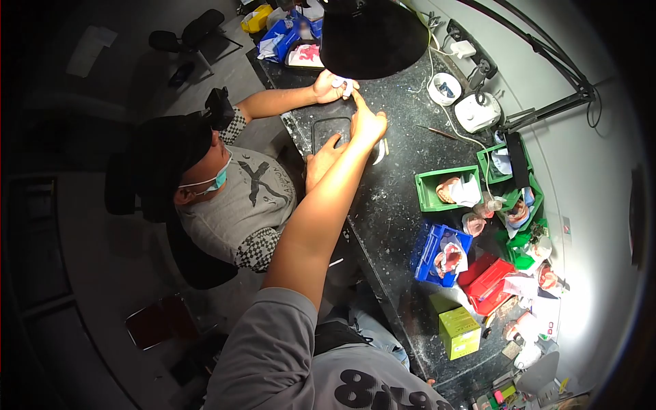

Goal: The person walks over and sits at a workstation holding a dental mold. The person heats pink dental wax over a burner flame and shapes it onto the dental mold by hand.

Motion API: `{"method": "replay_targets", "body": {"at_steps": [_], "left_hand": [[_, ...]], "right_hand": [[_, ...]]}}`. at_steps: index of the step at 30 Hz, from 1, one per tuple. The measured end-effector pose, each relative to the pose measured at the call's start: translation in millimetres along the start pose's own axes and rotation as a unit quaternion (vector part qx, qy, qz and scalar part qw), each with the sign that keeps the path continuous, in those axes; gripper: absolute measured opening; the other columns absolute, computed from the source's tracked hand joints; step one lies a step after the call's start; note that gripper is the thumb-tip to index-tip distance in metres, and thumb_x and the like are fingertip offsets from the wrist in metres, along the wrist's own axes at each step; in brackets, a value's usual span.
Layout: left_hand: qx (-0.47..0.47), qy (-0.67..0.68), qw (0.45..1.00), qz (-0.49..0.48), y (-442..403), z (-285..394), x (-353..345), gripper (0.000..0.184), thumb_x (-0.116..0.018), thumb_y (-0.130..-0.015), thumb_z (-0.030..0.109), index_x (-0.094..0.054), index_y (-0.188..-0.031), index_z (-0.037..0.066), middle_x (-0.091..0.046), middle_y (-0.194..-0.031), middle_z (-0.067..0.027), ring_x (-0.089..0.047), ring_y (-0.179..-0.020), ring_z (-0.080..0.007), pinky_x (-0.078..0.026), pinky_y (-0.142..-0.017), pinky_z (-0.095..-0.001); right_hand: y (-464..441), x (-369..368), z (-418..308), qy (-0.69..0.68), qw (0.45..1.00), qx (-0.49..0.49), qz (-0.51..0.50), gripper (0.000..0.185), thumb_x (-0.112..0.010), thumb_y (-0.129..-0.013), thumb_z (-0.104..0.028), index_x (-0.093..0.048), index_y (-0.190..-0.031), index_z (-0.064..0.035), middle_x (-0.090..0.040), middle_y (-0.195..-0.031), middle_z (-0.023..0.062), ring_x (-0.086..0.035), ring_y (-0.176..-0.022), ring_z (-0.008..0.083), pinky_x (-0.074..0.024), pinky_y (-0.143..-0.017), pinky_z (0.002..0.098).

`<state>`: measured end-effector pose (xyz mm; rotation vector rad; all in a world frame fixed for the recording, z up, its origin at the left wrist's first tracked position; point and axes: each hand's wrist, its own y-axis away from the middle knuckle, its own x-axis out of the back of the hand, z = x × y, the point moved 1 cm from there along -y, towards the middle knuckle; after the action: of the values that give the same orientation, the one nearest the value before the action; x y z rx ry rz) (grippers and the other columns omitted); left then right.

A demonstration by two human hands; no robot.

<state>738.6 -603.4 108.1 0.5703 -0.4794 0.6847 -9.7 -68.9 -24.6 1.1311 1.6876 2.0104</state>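
Note:
My left arm reaches across the bench, and my left hand point(369, 127) is over its far part. The index finger points out, its tip at or very near a small white piece point(346, 87); I cannot tell if they touch. The other fingers are curled, with nothing visible in them. A seated co-worker's hand point(326, 87) holds that white piece. Their other hand point(322, 164) rests by the bench edge near a dark rectangular, phone-like object point(331, 127), partly behind my forearm. Of my right hand point(430, 382) only what looks like a fingertip shows beside my shirt.
A black lamp shade point(372, 41) hangs over the far end. Green bins point(428, 179), a blue bin point(425, 263) and a red bin point(486, 287) hold dental casts and paper. A yellow-green box point(459, 333) stands nearby. White cables run beside a white device point(477, 113).

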Motion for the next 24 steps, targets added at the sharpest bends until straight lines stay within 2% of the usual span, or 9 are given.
{"method": "replay_targets", "body": {"at_steps": [2,3,5,9,11,15,17,23,24], "left_hand": [[-0.013,0.01,1.0,-0.023,11,-1,0,0.093,-0.064,-0.083,0.02,-0.005,-0.153,0.007,-0.066,-0.103,-0.0298,-0.067,-0.096,-0.0394,-0.051,-0.087,-0.0421],[-0.039,0.021,0.999,-0.014,4,-19,-16,0.092,-0.062,-0.082,0.021,-0.007,-0.153,0.004,-0.067,-0.088,-0.0275,-0.069,-0.086,-0.0372,-0.053,-0.078,-0.0451],[-0.063,0.059,0.996,-0.028,27,-24,-21,0.083,-0.064,-0.083,0.024,-0.02,-0.15,0.003,-0.068,-0.086,-0.0225,-0.068,-0.083,-0.0323,-0.052,-0.077,-0.0433],[-0.097,0.16,0.979,-0.083,84,-52,-35,0.057,-0.066,-0.084,0.025,-0.048,-0.132,-0.001,-0.067,-0.092,-0.0171,-0.066,-0.083,-0.0272,-0.051,-0.075,-0.0383],[-0.104,0.205,0.967,-0.113,122,-74,-41,0.05,-0.067,-0.085,0.024,-0.053,-0.125,-0.002,-0.067,-0.093,-0.0163,-0.065,-0.08,-0.0227,-0.052,-0.072,-0.0362],[-0.028,0.29,0.927,-0.238,215,-110,-31,0.038,-0.064,-0.09,0.02,-0.057,-0.118,-0.004,-0.067,-0.099,-0.0122,-0.062,-0.07,-0.0137,-0.051,-0.065,-0.0287],[0.0,0.281,0.922,-0.267,250,-142,-24,0.038,-0.064,-0.092,0.021,-0.055,-0.122,-0.002,-0.064,-0.1,-0.0072,-0.058,-0.068,-0.0094,-0.046,-0.06,-0.025],[0.055,0.222,0.938,-0.261,332,-233,11,0.035,-0.062,-0.093,0.021,-0.058,-0.119,-0.001,-0.065,-0.098,-0.0073,-0.06,-0.069,-0.01,-0.045,-0.058,-0.0249],[0.067,0.221,0.939,-0.256,348,-237,23,0.032,-0.064,-0.091,0.021,-0.061,-0.113,-0.002,-0.066,-0.094,-0.0082,-0.062,-0.073,-0.0121,-0.05,-0.062,-0.0272]], "right_hand": [[0,-3,1,-0.002,1.0,0.007,-0.004,0.075,-0.035,-0.081,-0.084,-0.018,-0.061,-0.0137,-0.017,-0.055,-0.0002,-0.016,-0.049,0.0172,-0.0178,-0.044,0.0333],[3,-8,3,-0.001,1.0,0.008,-0.007,0.075,-0.035,-0.081,-0.084,-0.018,-0.061,-0.0137,-0.017,-0.055,-0.0001,-0.016,-0.048,0.0171,-0.0178,-0.044,0.0332],[4,-13,4,-0.001,1.0,0.017,-0.014,0.075,-0.035,-0.081,-0.084,-0.018,-0.061,-0.0138,-0.018,-0.054,-0.0001,-0.016,-0.048,0.017,-0.0177,-0.044,0.0329],[5,-20,6,-0.005,0.999,0.035,-0.03,0.075,-0.036,-0.08,-0.084,-0.019,-0.061,-0.0139,-0.018,-0.054,-0.0001,-0.016,-0.047,0.0168,-0.0177,-0.044,0.0323],[6,-20,9,-0.011,0.998,0.043,-0.041,0.075,-0.037,-0.08,-0.084,-0.019,-0.061,-0.0139,-0.018,-0.053,0.0,-0.016,-0.047,0.0166,-0.0177,-0.044,0.032],[3,-21,13,-0.022,0.995,0.063,-0.069,0.075,-0.038,-0.079,-0.084,-0.02,-0.06,-0.014,-0.019,-0.052,0.0,-0.016,-0.046,0.0164,-0.0176,-0.043,0.0314],[2,-19,15,-0.025,0.994,0.074,-0.082,0.075,-0.038,-0.079,-0.084,-0.02,-0.06,-0.0141,-0.019,-0.052,0.0,-0.016,-0.046,0.0163,-0.0176,-0.043,0.0311],[-2,-14,14,-0.009,0.988,0.106,-0.116,0.075,-0.04,-0.076,-0.086,-0.021,-0.059,-0.0146,-0.02,-0.05,0.0,-0.018,-0.044,0.0161,-0.0188,-0.042,0.0304],[0,-17,13,0.013,0.987,0.113,-0.114,0.076,-0.042,-0.074,-0.087,-0.022,-0.059,-0.015,-0.021,-0.05,0.0,-0.021,-0.043,0.0162,-0.02,-0.041,0.0302]]}}
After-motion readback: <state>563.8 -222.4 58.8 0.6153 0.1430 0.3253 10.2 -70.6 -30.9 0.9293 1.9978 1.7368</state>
